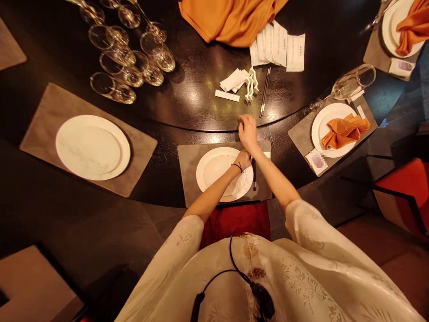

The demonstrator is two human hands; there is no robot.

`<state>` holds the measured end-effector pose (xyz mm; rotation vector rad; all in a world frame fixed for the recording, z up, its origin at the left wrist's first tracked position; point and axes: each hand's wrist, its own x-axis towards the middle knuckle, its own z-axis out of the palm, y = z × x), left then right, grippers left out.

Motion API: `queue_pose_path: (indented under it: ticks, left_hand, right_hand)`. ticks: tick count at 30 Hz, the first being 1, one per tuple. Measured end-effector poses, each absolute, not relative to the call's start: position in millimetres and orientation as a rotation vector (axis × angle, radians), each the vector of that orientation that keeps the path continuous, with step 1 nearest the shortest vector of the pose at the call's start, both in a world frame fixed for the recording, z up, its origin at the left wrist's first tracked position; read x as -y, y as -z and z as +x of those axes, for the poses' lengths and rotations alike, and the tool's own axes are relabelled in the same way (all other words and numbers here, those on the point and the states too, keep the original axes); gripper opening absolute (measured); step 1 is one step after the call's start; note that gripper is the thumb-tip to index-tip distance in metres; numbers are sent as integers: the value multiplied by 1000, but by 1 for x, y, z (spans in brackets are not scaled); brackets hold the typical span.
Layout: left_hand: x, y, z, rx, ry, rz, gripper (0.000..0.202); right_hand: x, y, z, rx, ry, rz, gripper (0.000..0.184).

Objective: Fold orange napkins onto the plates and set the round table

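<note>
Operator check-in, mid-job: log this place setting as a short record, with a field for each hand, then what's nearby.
Left hand: over the white plate, black bracelet on the wrist, nothing visible in it
Right hand: fingers at the edge of the dark turntable, nothing visible in it
Under plate: taupe place mat
Beside plate: dark chopsticks, on its right
On turntable: second chopsticks, paper slips, wine glasses

My round black table [167, 179], laid with place settings

Nearest me, a taupe placemat [189, 172] bears a white plate [200, 176]; left of it, a matching mat [40, 138] and plate [89, 147]; right of it, another mat [298, 138], plate [317, 129] and orange napkin [345, 132]. Beyond it, the lazy Susan [201, 103] holds wine glasses [114, 87], paper slips [276, 47] and chopsticks [264, 91].
</note>
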<state>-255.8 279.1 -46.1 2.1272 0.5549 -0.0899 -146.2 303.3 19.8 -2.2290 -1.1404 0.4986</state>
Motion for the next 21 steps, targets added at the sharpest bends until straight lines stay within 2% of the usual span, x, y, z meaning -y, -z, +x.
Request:
queue_pose_path:
  ticks: [5,7,10,12,16,18,21]
  left_hand:
    - [-278,48,-257,-518,106,2140,42]
    - [-277,46,-258,-509,92,2126,49]
    - [-278,39,-264,-474,0,2122,63]
    - [-285,30,-275,-477,-72,2130,64]
    - [-322,14,-312,-665,-180,2139,49]
    - [-346,12,-330,-806,-229,2129,43]
    - [-372,14,-341,-942,-297,2099,35]
  right_hand:
    - [-413,-16,-110,1527,-506,-2427,46]
    - [-429,-16,-108,1635,-511,-2448,47]
    - [-426,-18,-103,1697,-573,-2373,37]
    - [-397,-25,-93,1666,-632,-2342,30]
    - [-266,-46,-75,1364,-927,-2375,21]
    - [-187,-52,-81,1040,-1223,-2398,23]
    - [-102,-44,-116,452,-1496,-2394,12]
